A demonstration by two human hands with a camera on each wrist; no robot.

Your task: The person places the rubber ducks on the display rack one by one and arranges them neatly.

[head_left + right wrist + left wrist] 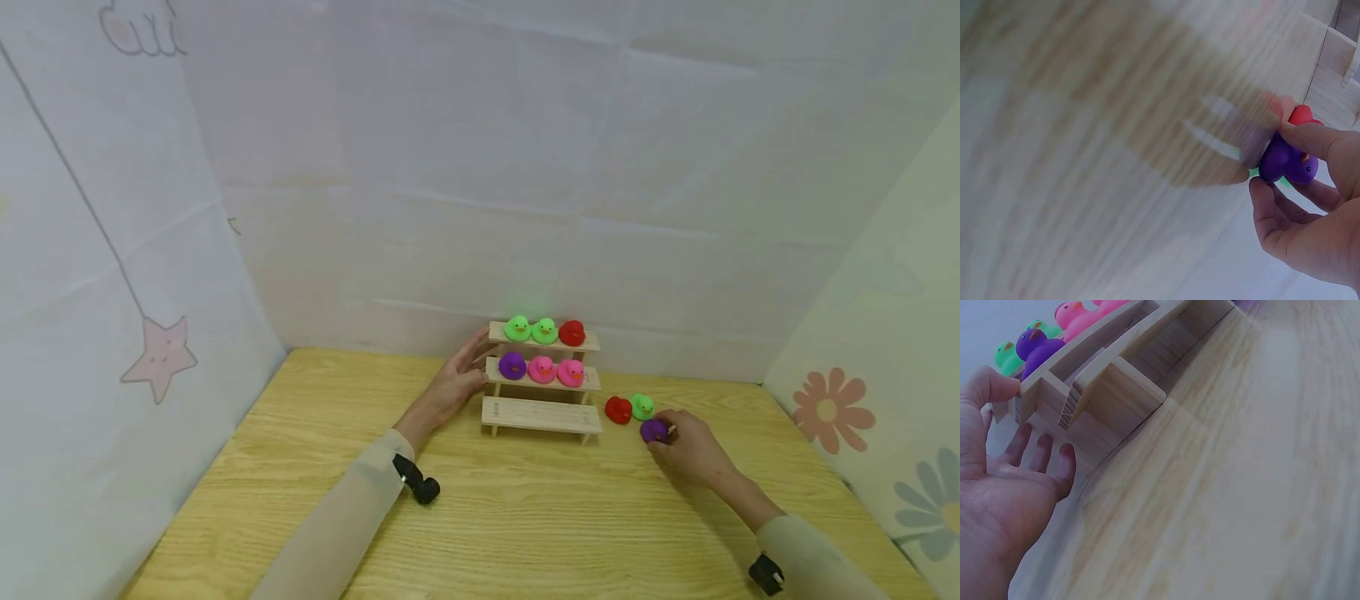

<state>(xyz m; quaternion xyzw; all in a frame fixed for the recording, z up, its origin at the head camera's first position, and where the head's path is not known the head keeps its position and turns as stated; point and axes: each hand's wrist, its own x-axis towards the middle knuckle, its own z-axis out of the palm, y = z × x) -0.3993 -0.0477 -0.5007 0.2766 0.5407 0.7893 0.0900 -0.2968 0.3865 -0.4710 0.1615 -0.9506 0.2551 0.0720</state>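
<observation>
A small three-step wooden stand [540, 414] stands toward the back of the table. My left hand [453, 385] is at its left end; the thumb [1004, 387] touches the end of the middle step, and the other fingers lie loosely along the side. On the top step sit two green rubber ducks [545, 331] and a red duck [572, 333]. The middle step bears a purple duck [513, 365] and two pink ducks [542, 369]; the bottom step is bare. To the right, my right hand [690, 450] pinches another purple duck [1282, 161] between thumb and fingers, low at the table.
Right of the stand, a red duck [618, 410] and a green duck [642, 407] lie side by side on the wooden table [525, 517], close to my right hand. Pale printed cloth [465, 208] hangs behind the table and along both sides.
</observation>
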